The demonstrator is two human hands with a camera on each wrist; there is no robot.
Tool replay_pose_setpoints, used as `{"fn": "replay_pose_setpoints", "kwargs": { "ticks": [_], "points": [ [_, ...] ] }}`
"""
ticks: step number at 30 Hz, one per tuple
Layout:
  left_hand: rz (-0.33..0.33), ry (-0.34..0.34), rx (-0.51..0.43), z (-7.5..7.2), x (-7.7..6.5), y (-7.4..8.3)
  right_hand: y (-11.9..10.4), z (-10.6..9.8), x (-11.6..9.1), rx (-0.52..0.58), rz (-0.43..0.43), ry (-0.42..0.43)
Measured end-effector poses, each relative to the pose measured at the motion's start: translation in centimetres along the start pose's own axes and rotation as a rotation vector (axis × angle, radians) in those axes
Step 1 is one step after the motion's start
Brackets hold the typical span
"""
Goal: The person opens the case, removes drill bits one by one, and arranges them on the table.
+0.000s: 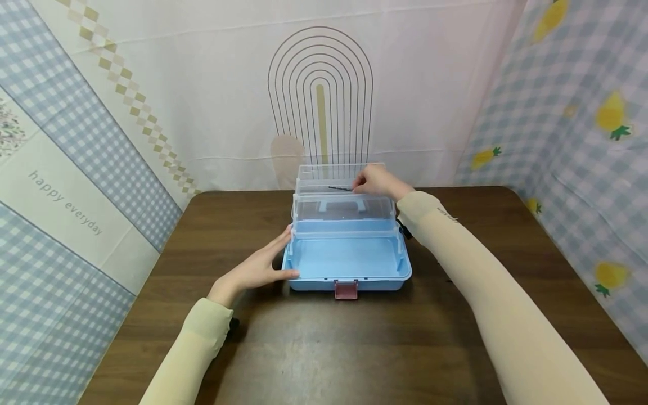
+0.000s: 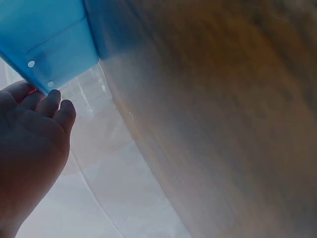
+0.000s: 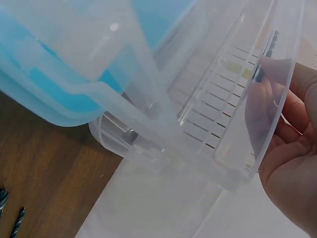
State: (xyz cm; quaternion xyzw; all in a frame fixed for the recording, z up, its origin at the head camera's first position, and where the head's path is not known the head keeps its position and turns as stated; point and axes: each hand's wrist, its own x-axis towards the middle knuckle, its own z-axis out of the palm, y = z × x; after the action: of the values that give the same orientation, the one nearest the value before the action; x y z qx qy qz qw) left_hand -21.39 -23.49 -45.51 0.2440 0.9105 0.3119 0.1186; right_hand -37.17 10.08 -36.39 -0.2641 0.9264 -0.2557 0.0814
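A toolbox with a light blue base (image 1: 349,256) stands unlatched and raised open on the table, its clear trays (image 1: 344,208) stepped up behind the base. My left hand (image 1: 258,267) rests against the box's left side, fingers spread and thumb on the front left rim. In the left wrist view those fingertips (image 2: 67,111) touch the blue wall. Over the uppermost clear tray, my right hand (image 1: 377,181) pinches a thin dark drill bit (image 1: 339,188) between thumb and fingers. Seen through clear plastic in the right wrist view, the bit's spiral end (image 3: 271,44) points away from the hand.
A pink latch (image 1: 346,290) hangs at the box's front. Dark spiral drill bits (image 3: 17,223) lie on the wooden table (image 1: 324,349) right of the box, mostly hidden by the right sleeve (image 1: 476,281) in the head view. A printed cloth (image 1: 415,95) hangs close behind.
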Motion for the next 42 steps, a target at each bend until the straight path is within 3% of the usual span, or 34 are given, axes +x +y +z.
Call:
{"fn": "replay_pose_setpoints", "kwargs": {
  "ticks": [11, 20, 26, 33, 42],
  "points": [
    [0.000, -0.001, 0.004, 0.0, 0.0, 0.1, 0.3, -1.0, 0.0, 0.031, -0.006, -0.022],
    [0.000, -0.006, 0.011, -0.2, 0.1, 0.1, 0.1, -3.4, -0.7, 0.197, -0.010, 0.011],
    [0.001, -0.006, 0.001, -0.1, 0.2, 0.0, 0.0, -4.7, -0.7, 0.193, -0.020, 0.042],
    [-0.005, -0.012, 0.000, -0.1, 0.1, 0.1, 1.9, -5.9, -1.5, 0.142, 0.001, 0.076],
    [-0.013, -0.006, 0.006, -0.1, 0.0, 0.1, 5.4, -8.7, -4.4, 0.138, 0.069, 0.140]
  ]
}}
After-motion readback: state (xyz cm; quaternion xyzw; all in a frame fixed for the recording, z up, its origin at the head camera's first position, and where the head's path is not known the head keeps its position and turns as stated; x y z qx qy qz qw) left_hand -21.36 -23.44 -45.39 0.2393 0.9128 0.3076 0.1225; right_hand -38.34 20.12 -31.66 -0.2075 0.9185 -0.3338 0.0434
